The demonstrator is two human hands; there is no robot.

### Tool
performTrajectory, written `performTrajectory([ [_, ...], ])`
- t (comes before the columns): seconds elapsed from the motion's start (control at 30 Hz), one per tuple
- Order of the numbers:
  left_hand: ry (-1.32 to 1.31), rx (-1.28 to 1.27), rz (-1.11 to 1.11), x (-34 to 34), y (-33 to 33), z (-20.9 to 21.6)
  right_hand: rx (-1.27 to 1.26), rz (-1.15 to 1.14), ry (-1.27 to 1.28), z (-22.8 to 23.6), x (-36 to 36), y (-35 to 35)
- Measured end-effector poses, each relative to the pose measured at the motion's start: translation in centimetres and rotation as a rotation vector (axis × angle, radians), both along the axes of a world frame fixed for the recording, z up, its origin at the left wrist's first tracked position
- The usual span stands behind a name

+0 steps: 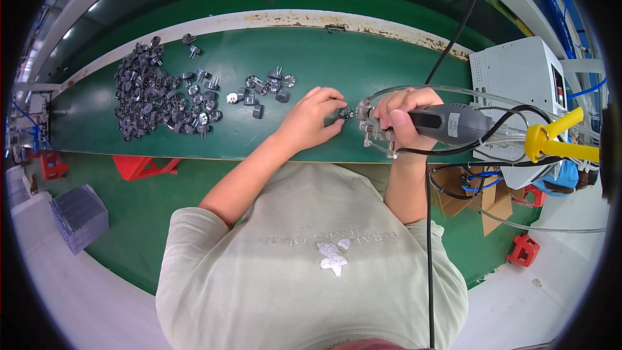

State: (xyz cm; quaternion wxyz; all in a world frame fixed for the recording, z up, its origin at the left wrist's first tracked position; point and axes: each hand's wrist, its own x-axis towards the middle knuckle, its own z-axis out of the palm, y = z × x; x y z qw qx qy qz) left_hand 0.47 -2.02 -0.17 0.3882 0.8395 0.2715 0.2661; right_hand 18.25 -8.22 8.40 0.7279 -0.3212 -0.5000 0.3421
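Note:
My left hand pinches a small round black plug part between thumb and fingers, just above the green bench. Facing it from the right is the clear, hose-fed head of a grey handheld power screwdriver. Wrapped round that tool's front end are the fingers of my right hand. Whether the tool head touches the plug part cannot be made out. Several similar loose black plug parts, some showing metal pins, lie left of my left hand. A large heap of plug parts covers the bench further left.
A white machine box stands at the bench's right end. Cables and clear hoses run from the tool past a yellow tie. A black cable hangs from above. Red stools and cardboard boxes are below the bench.

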Motion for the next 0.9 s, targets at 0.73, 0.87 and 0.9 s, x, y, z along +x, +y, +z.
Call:
performTrajectory([
  [0.73,-0.034,0.040,-0.022,-0.2,0.1,-0.6,-0.044,-0.050,-0.112,-0.4,-0.7,0.3],
  [0.87,-0.045,0.039,-0.041,-0.1,0.4,-0.6,-0.082,-0.088,-0.290,-0.7,-1.0,0.5],
  [0.9,-0.046,0.034,-0.045,-0.1,0.4,-0.6,-0.081,-0.095,-0.335,-0.6,-1.2,0.7],
])
